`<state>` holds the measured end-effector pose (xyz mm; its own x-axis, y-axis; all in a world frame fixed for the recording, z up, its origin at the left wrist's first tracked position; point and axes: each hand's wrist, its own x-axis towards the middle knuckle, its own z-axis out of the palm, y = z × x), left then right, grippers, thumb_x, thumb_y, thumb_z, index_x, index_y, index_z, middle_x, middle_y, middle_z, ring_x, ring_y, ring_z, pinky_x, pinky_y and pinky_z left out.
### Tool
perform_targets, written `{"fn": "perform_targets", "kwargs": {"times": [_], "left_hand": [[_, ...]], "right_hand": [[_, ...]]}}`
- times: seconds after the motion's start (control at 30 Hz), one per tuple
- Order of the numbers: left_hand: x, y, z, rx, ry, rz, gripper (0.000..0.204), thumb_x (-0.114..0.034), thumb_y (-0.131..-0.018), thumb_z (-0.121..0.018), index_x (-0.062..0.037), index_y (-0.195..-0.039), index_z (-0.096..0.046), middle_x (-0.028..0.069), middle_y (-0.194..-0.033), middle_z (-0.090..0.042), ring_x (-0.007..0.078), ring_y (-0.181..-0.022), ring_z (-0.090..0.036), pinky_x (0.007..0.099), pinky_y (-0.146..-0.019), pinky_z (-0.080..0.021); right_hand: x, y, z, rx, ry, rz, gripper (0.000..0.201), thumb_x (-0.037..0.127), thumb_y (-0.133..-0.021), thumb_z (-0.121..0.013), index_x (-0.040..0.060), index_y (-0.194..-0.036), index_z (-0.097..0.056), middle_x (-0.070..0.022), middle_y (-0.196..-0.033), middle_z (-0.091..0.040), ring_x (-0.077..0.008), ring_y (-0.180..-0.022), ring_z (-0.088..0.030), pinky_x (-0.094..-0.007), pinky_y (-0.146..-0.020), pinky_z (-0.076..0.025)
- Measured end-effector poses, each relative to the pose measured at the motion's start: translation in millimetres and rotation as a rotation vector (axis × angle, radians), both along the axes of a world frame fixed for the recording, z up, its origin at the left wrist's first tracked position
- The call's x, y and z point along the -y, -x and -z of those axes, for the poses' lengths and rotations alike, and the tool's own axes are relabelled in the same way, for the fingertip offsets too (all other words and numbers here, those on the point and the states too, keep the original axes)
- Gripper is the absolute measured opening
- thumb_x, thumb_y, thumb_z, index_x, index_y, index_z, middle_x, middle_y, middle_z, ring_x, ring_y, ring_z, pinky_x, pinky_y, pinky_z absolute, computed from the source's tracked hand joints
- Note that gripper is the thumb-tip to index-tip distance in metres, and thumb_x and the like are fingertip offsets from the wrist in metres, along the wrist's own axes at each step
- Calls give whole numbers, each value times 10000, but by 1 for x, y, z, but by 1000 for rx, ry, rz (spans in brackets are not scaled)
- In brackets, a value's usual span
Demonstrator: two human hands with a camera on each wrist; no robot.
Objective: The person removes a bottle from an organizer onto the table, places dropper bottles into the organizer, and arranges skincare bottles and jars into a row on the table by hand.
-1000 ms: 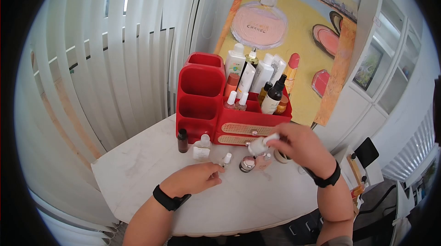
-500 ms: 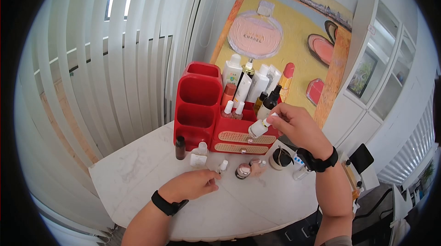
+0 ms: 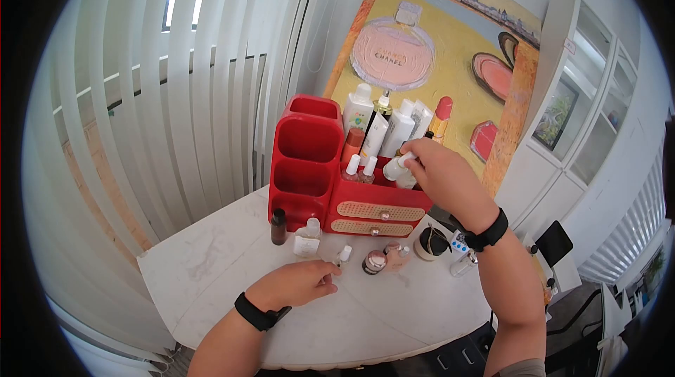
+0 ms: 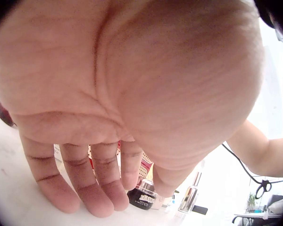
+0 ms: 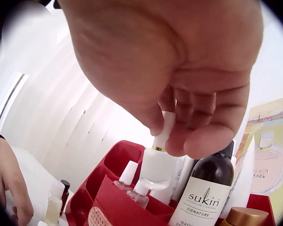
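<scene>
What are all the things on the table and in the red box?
Organiser: one, red, back of the table.
White dropper bottle: one, white with gold band, held over the organiser.
Sukin bottle: one, dark, inside the organiser.
Small brown bottle: one, on the table by the organiser.
Clear bottle: one, on the table.
Round jar: one, silver-topped, on the table.
Table: one, white.
Painting: one, yellow, behind.
Left hand: rests on the table.
Right hand: pinches the white dropper bottle.
</scene>
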<state>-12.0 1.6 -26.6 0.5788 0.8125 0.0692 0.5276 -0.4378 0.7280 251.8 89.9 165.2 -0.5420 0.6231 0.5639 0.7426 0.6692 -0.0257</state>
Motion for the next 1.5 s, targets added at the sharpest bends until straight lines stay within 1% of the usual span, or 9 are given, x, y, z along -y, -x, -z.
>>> {"fn": "perform_targets", "kwargs": {"times": [0.1, 0.37, 0.5, 0.6, 0.67, 0.97, 1.1, 1.43, 1.5], "left_hand": [[0, 0, 5, 58, -24, -9, 387, -249, -994, -696, -8, -1294, -655, 139, -1070, -735, 309, -947, -714, 392, -867, -559], [-1, 0, 5, 67, -8, -2, 382, -249, -995, -694, -2, -1284, -659, 138, -1050, -736, 304, -941, -714, 388, -863, -558], [-1, 0, 4, 67, -3, 1, 377, -250, -995, -693, -5, -1280, -660, 136, -1053, -737, 303, -949, -715, 388, -864, -558], [-1, 0, 5, 65, -3, -5, 379, -255, -992, -697, -7, -1276, -662, 132, -1059, -738, 302, -957, -715, 388, -866, -557], [-2, 0, 10, 74, -12, -9, 381, -256, -990, -699, -6, -1276, -662, 131, -1060, -739, 302, -956, -716, 389, -867, -558], [-2, 1, 8, 68, -9, -1, 390, -259, -988, -701, -9, -1285, -661, 131, -1074, -741, 303, -962, -717, 392, -873, -560], [-3, 0, 10, 58, -9, 3, 406, -262, -992, -698, -8, -1304, -647, 137, -1073, -739, 309, -964, -716, 396, -871, -559], [-1, -1, 4, 46, 2, 9, 412, -257, -989, -702, -7, -1311, -638, 139, -1062, -738, 311, -956, -717, 397, -863, -559], [-1, -1, 3, 4, -4, 2, 419, -241, -1013, -697, -4, -1352, -629, 116, -1070, -745, 243, -928, -703, 348, -859, -554]], "right_hand": [[-4, 2, 4, 120, -76, 25, 178, 190, -1021, -624, 68, -1148, -646, -142, -1044, -693, -365, -920, -696, -466, -804, -567], [-10, 16, 9, 242, -101, 74, 96, 103, -979, -620, 26, -1035, -627, -169, -989, -677, -383, -875, -715, -469, -759, -587], [-16, 20, 13, 271, -9, 148, 168, 144, -1009, -597, 46, -1136, -643, -180, -1038, -695, -397, -945, -692, -482, -826, -557], [-19, 23, 20, 283, -3, 155, 144, 122, -992, -594, 34, -1097, -638, -186, -1010, -692, -396, -920, -699, -484, -799, -565], [-20, 25, 23, 369, -60, 153, 93, 42, -935, -594, 26, -1017, -636, -172, -952, -701, -372, -866, -737, -471, -734, -597], [-35, 26, 33, 376, -104, 156, 98, 102, -943, -606, 40, -992, -664, -154, -921, -736, -336, -840, -768, -469, -687, -609], [-38, 29, 35, 395, -112, 183, 96, 99, -940, -611, 43, -995, -667, -155, -911, -735, -334, -830, -767, -453, -682, -610], [-30, 32, 44, 289, -144, 185, 84, 72, -937, -618, 29, -1007, -636, -165, -915, -713, -336, -825, -760, -441, -694, -611], [-28, 32, 45, 287, -153, 190, 85, 73, -941, -614, 28, -1012, -630, -168, -925, -711, -336, -827, -759, -438, -693, -611]]}}
